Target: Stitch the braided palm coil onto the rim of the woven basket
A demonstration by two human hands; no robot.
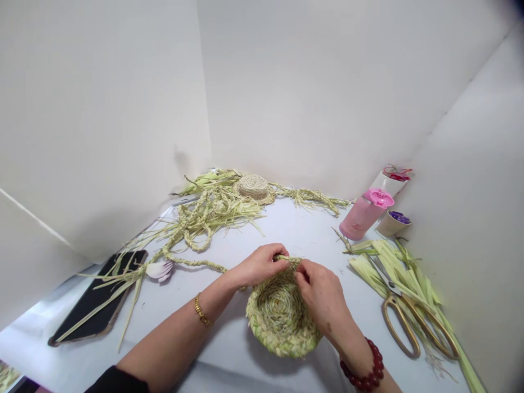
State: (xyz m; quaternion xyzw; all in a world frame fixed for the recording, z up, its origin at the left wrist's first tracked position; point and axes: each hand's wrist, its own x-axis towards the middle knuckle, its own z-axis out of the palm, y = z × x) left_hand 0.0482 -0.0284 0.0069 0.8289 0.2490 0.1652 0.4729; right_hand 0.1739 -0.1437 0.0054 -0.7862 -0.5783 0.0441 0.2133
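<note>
A round basket (278, 305) of coiled, braided green-yellow husk is at the front middle of the table, its hollow toward me. My left hand (262, 266) pinches the braid at the basket's far rim. Close beside it, my right hand (321, 286) has its fingers pressed together at the same rim, on the right side. Whether a needle or thread is between those fingers is too small to tell. A long husk braid (196, 263) runs from behind my left wrist to the heap at the back left.
At the back, a small woven hat (252, 187) lies among loose husks (221, 215). A phone (98, 300) and a pale purple-white object (160, 271) are at left. On the right are a pink bottle (362, 215), cups (393, 222), and gold-handled scissors (403, 311) on husk strips (385, 254).
</note>
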